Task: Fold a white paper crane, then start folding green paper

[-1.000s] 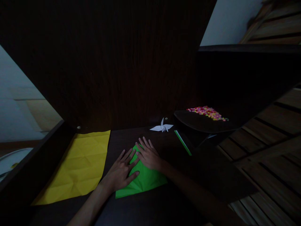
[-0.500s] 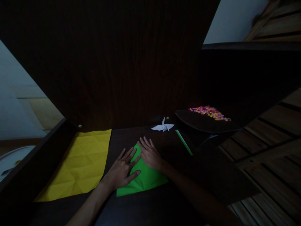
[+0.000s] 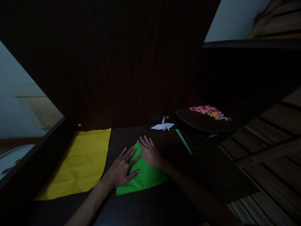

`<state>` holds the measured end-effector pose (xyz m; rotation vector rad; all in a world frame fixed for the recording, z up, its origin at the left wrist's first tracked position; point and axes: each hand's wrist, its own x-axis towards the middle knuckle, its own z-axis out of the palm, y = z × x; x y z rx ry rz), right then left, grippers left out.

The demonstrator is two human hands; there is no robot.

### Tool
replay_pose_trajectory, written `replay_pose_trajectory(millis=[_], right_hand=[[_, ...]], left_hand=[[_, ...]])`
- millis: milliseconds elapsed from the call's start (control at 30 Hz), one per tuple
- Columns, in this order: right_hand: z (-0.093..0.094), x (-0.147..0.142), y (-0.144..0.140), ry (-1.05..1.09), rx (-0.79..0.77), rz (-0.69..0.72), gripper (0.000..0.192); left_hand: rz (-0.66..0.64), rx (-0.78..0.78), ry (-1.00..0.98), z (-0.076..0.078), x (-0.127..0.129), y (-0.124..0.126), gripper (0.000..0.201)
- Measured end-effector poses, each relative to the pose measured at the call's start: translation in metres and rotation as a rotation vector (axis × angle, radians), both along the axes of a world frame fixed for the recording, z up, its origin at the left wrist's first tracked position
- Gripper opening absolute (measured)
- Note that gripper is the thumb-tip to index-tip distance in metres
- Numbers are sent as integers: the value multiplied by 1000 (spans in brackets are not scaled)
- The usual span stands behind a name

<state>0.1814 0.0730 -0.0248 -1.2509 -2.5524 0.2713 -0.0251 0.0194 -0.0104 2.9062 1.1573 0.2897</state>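
**Fingers flat on a folded green sheet**

Fingers (image 3: 131, 153) of both hands lie spread and flat, gripping nothing, pressing a folded green paper (image 3: 145, 177) onto the dark desk (image 3: 150, 207). The left hand (image 3: 121, 171) covers the sheet's left part with its thumb along the middle; the right hand (image 3: 149, 153) rests on the upper point, the two hands touching at the fingertips.

The paper looks thin, light and limp, likely to slide on the smooth wood unless held down, and it will crease wherever it is pinched. Its free lower edge and right corner seem the safest places to take hold, lightly.

Just left lies a creased yellow sheet (image 3: 80, 163). Behind stands a small white paper crane (image 3: 163, 126), with a green strip (image 3: 183, 142) near it. Farther right, a dark tray (image 3: 202, 124) carries small coloured pieces (image 3: 209, 111).
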Motion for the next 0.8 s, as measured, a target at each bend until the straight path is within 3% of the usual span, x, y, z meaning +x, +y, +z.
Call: replay_pose_trajectory(millis=[333, 800], right_hand=[[-12, 2, 5, 73, 49, 2, 54], [-6, -5, -7, 53, 106, -20, 51]], left_hand=[[-1, 3, -20, 0, 1, -1, 65], [14, 9, -16, -2, 1, 0, 66]])
